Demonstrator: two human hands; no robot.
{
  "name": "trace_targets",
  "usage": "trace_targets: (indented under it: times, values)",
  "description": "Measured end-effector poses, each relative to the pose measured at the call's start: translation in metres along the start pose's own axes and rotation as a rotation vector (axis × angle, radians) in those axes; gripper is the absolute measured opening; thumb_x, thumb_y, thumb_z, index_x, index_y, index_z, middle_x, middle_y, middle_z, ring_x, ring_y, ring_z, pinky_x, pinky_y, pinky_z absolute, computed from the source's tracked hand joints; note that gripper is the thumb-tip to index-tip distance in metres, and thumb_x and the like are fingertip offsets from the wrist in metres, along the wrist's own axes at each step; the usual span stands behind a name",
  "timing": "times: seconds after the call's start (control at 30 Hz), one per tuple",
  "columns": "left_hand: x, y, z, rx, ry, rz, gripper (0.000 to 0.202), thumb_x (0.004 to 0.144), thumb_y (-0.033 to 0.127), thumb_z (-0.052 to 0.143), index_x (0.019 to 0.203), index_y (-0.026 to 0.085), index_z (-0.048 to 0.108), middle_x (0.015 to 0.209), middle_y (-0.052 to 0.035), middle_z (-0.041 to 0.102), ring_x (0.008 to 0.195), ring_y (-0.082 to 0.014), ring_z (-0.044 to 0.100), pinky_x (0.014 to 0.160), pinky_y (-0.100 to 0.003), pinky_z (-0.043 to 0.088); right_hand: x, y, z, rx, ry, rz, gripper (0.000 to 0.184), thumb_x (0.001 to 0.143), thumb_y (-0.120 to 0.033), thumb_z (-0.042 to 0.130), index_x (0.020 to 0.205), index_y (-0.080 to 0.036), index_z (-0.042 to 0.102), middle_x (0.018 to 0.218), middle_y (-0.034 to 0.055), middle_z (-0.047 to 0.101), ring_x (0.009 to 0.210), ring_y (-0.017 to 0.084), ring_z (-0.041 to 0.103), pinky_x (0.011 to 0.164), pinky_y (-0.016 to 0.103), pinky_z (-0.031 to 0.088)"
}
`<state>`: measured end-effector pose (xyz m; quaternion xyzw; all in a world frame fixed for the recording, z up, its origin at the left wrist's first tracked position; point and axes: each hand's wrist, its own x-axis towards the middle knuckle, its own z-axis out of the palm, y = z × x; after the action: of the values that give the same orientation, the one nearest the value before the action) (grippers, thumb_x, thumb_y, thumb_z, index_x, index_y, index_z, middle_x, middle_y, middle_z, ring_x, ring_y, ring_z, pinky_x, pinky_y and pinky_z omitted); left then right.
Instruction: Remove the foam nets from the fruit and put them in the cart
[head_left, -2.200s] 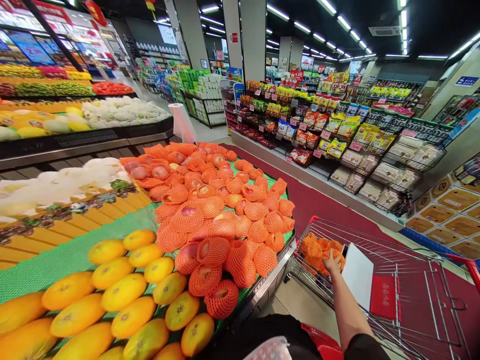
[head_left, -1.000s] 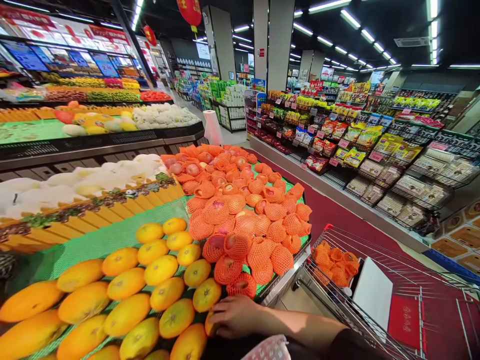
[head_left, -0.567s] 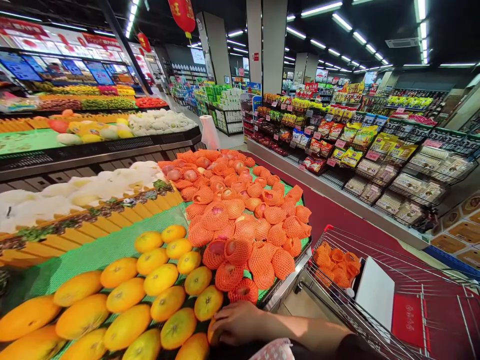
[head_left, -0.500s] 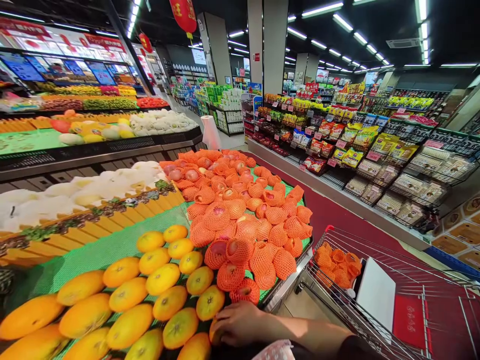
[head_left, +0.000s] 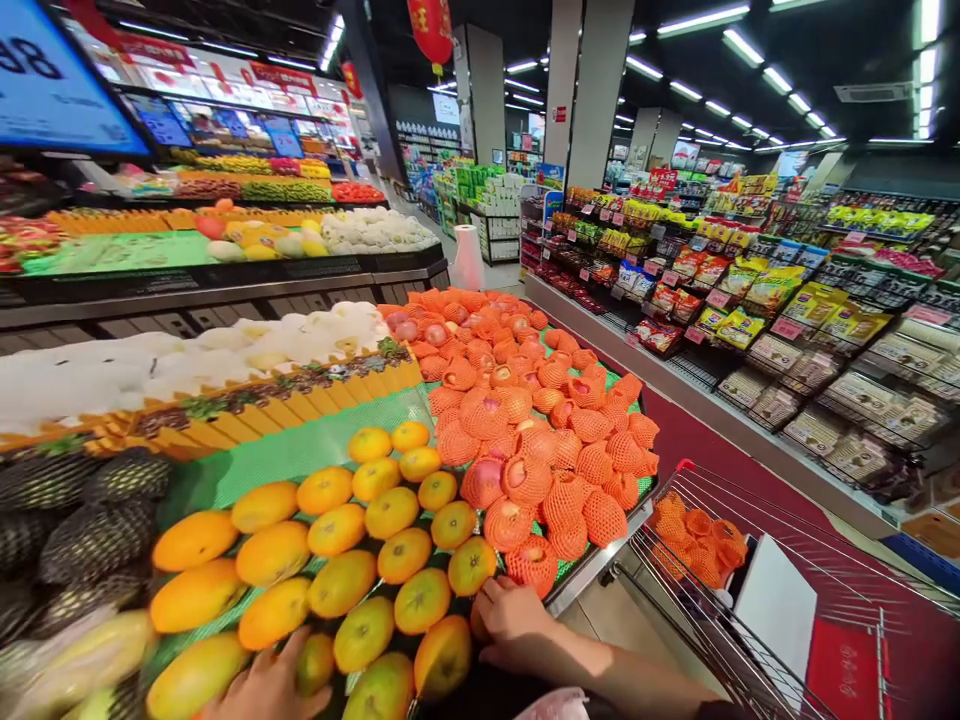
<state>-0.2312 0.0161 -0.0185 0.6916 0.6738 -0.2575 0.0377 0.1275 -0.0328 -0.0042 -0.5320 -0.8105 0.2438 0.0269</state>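
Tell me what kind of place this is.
A supermarket's produce section: yellow mangoes piled on a display stand, a shopping cart alongside, and shelves of packaged snacks.

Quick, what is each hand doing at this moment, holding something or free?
Left hand: open, fingers spread over a yellow fruit, not gripping it.
Right hand: curled at the display edge against a yellow fruit; a grip cannot be told.

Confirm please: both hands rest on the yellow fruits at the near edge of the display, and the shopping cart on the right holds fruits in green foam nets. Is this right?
Not quite. The head view shows the fruits in the shopping cart wrapped in orange foam nets, not green. The rest holds: the left hand and the right hand rest on the yellow fruits at the near edge of the display.
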Motion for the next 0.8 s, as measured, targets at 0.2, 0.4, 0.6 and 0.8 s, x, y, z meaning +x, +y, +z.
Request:
trace_targets:
  times: [0.2,0.4,0.6,0.8]
  values:
    - [-0.011,-0.014,-0.025,-0.349,0.001,0.155,0.072,0.088,0.050,0.057,0.151,0.016,0.053,0.148,-0.0230,0.066,0.138,-0.0407,0.065,0.114,-0.049,0.047,-0.007,-0.021,-0.038,-0.047,-0.134,0.076,0.068,0.078,-0.039,0.095,0.136,-0.012,0.072,0.141,0.0258,0.072,0.120,0.048,0.074,0.095,0.055,0.065]
    - [-0.038,-0.009,0.001,-0.451,0.193,0.152,0.085,0.083,0.039,0.070,0.159,0.012,0.044,0.160,-0.0242,0.056,0.152,-0.0387,0.052,0.137,-0.058,0.024,0.005,-0.044,-0.078,0.069,-0.067,0.058,0.043,0.101,-0.031,0.069,0.140,-0.014,0.070,0.139,0.0213,0.074,0.130,0.042,0.071,0.109,0.056,0.058]
    - [-0.040,-0.011,-0.006,-0.465,0.169,0.207,0.085,0.081,0.042,0.076,0.155,0.007,0.053,0.138,-0.0266,0.070,0.133,-0.0428,0.066,0.132,-0.057,0.035,0.053,-0.083,-0.042,0.139,-0.005,-0.220,0.045,0.099,-0.029,0.066,0.143,-0.017,0.070,0.142,0.0166,0.073,0.133,0.037,0.068,0.115,0.053,0.056]
    - [-0.037,-0.008,-0.012,-0.506,0.165,0.239,0.081,0.080,0.050,0.081,0.146,0.009,0.059,0.121,-0.0209,0.076,0.121,-0.0394,0.071,0.127,-0.054,0.042,0.089,-0.092,0.029,0.023,0.117,-0.282,0.062,0.096,-0.017,0.060,0.158,-0.024,0.060,0.170,0.0148,0.052,0.156,0.037,0.051,0.130,0.064,0.041]
